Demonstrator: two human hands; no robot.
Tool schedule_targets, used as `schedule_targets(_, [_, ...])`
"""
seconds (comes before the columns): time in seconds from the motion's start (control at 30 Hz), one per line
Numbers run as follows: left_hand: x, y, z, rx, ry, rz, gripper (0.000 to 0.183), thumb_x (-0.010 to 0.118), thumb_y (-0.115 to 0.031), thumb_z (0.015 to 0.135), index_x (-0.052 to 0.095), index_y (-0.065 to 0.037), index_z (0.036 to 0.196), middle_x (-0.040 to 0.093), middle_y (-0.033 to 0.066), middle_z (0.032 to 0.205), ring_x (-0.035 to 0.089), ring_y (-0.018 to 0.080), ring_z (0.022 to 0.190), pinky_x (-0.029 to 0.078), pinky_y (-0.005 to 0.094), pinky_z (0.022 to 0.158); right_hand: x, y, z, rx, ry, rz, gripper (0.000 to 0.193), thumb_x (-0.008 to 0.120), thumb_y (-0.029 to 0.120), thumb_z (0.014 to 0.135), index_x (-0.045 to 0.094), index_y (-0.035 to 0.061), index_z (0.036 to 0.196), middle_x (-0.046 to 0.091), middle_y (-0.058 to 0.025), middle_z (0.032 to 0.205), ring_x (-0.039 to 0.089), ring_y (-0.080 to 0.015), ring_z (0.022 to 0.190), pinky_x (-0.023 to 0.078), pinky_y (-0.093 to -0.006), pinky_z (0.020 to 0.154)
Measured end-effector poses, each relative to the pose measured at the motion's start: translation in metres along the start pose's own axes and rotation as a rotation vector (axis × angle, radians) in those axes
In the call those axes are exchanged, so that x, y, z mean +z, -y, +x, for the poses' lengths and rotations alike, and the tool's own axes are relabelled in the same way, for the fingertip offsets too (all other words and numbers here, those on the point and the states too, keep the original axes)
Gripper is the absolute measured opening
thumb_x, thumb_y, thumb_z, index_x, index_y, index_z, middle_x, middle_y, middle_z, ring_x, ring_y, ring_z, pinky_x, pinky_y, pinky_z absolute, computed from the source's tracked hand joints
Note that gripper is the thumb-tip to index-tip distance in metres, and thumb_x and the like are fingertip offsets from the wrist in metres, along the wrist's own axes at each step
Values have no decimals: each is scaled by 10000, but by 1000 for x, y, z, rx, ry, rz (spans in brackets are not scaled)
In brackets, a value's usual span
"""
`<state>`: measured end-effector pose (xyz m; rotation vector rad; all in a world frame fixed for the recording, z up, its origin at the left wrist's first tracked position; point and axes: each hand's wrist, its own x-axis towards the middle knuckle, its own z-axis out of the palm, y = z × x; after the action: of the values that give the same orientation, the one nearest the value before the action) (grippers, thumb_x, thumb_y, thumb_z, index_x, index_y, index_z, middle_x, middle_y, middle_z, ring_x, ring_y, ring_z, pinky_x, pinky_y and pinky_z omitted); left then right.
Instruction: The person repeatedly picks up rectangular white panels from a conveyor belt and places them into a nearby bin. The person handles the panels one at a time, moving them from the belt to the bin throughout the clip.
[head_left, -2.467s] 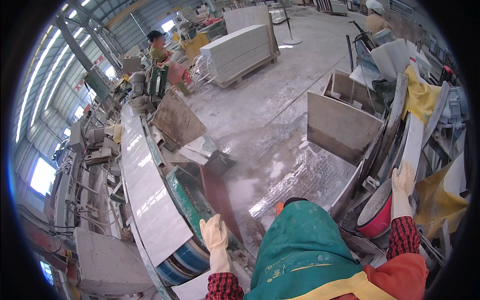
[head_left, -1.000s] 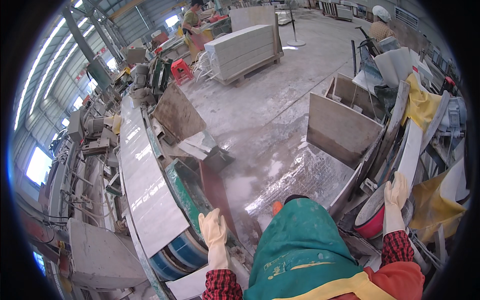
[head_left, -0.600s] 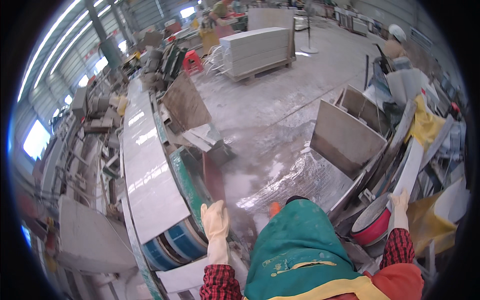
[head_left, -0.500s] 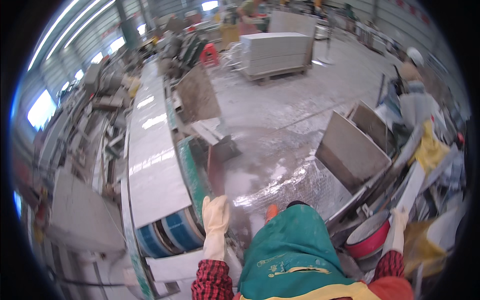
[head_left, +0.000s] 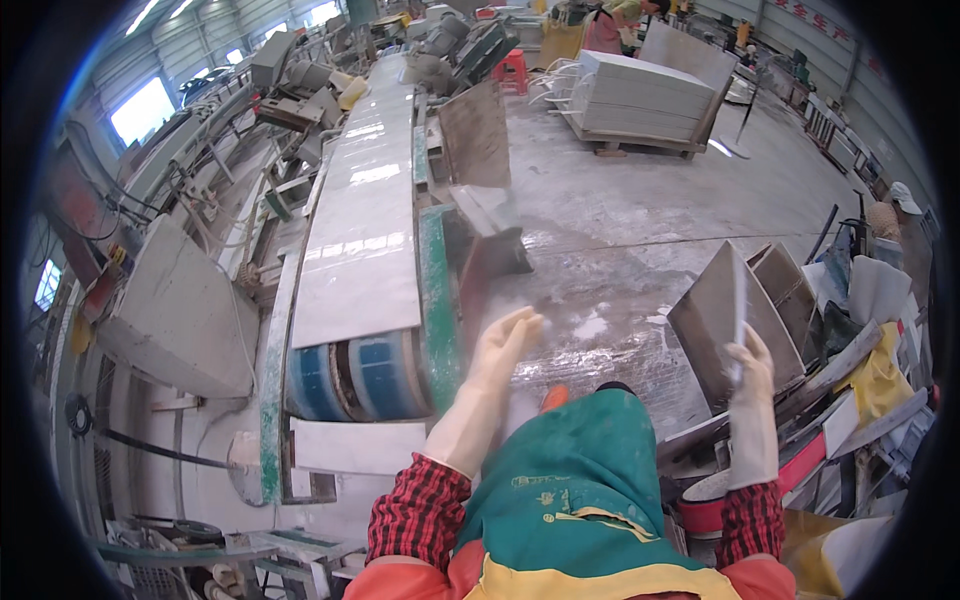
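Both my hands wear pale rubber gloves. My left hand (head_left: 508, 345) is raised in front of the green apron, to the right of the conveyor's green side rail (head_left: 437, 290). Its fingers are curled together, and nothing shows in them. My right hand (head_left: 752, 365) is closed around the lower end of a narrow white strip (head_left: 739, 290). That strip stands nearly upright, seen edge-on and somewhat blurred, before a leaning grey-brown slab (head_left: 705, 315). Glossy white slabs (head_left: 360, 240) lie along the conveyor at my left, which has blue bands (head_left: 385, 375) at its near end.
A red tub (head_left: 702, 515) stands below my right forearm, beside heaped offcuts and yellow cloth (head_left: 878, 370). Ahead, stacked white slabs (head_left: 645, 95) rest on a wooden pallet. Another person (head_left: 605, 30) stands behind them. A red stool (head_left: 511, 72) is beyond the conveyor. The floor (head_left: 590, 215) looks wet.
My right hand has lifted the white strip up from the offcut heap and swung it inward, upright. My left hand has moved right, away from the conveyor rail. The view has turned left.
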<state>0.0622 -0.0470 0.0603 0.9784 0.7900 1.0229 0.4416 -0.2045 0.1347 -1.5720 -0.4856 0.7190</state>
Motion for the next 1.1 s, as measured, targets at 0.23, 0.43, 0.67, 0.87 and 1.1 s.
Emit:
schedule_targets(0.23, [29, -48, -41, -98, -96, -484, 551, 509, -255, 1026, 336, -8, 1487, 459, 179, 1470, 528, 325, 1286, 445, 433, 1083, 184, 19, -34, -564, 879, -405, 702, 813, 108, 608, 631, 121, 1286, 609, -113, 1308, 606, -265, 1143, 513, -344, 976])
schedule_targets(0.43, [-45, -50, -73, 202, -468, -479, 327, 420, -127, 1041, 461, -30, 1351, 510, 164, 1400, 575, 293, 1188, 469, 373, 1039, 296, 37, -101, -984, 1225, -940, 564, 763, 209, 662, 649, 202, 1215, 612, -50, 1286, 589, -282, 1168, 537, -382, 931])
schedule_targets(0.67, [-95, -50, -108, 195, -45, -717, 486, 400, -181, 1028, 355, 23, 1467, 465, 164, 1473, 424, 302, 1383, 351, 400, 1164, 334, 13, -137, -1337, 1194, -755, 347, 683, 109, 634, 700, 157, 977, 636, -35, 1177, 593, -340, 995, 544, -420, 777])
schedule_targets(0.87, [-125, -32, -100, -37, -206, -595, 499, 445, -268, 1026, 409, 23, 1430, 470, 172, 1465, 440, 300, 1363, 361, 360, 1148, 341, -6, -129, -1379, 1236, -696, 344, 726, 191, 653, 684, 137, 990, 641, -43, 1117, 596, -331, 982, 535, -428, 792])
schedule_targets(1.1, [-202, 5, -88, 59, -579, -623, 437, 477, -277, 1023, 466, -35, 1387, 527, 125, 1403, 499, 272, 1287, 418, 356, 1088, 258, -32, -32, -1286, 965, -651, 462, 772, 322, 745, 647, 134, 1148, 654, -95, 1171, 599, -291, 1122, 513, -405, 930])
